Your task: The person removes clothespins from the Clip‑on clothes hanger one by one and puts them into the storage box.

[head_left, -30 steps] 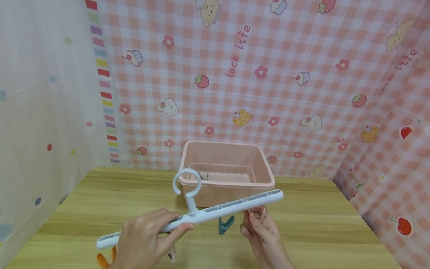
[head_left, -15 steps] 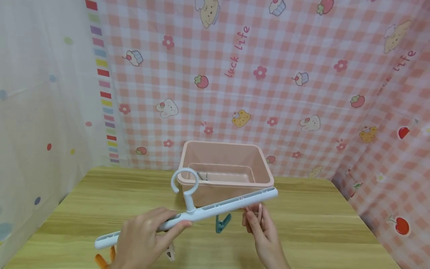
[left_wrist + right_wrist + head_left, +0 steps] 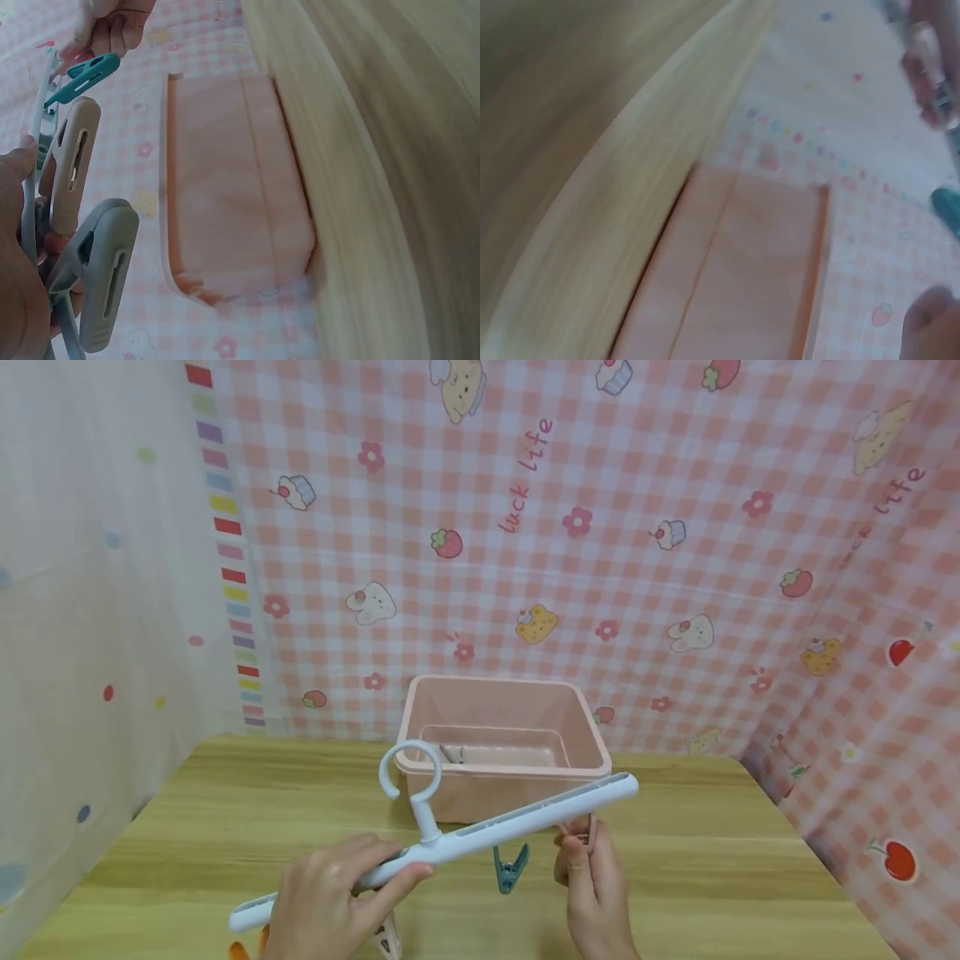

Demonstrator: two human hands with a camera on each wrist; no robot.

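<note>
A pale blue clip hanger (image 3: 517, 829) is held tilted above the table, right end higher. My left hand (image 3: 326, 897) grips its bar left of the hook. My right hand (image 3: 596, 893) pinches a pink clip (image 3: 592, 832) just under the bar's right end; whether it is fastened there I cannot tell. Beneath the bar hang a teal clip (image 3: 512, 870), a pale pink clip (image 3: 387, 939) half behind my left hand, and an orange clip (image 3: 238, 951) cut by the lower edge. The left wrist view shows a grey-looking clip (image 3: 109, 277) close by. The right wrist view is blurred.
Behind the hanger stands a pink plastic bin (image 3: 517, 771) on the wood-grain table (image 3: 712, 860). A small dark-and-light item (image 3: 452, 754) lies inside it. Patterned cloth (image 3: 450, 585) hangs along the back and sides.
The hanger has shifted slightly right over the last half second, its left end dipping. The teal clip swung along with it. My right hand has moved a little right with the pink clip.
</note>
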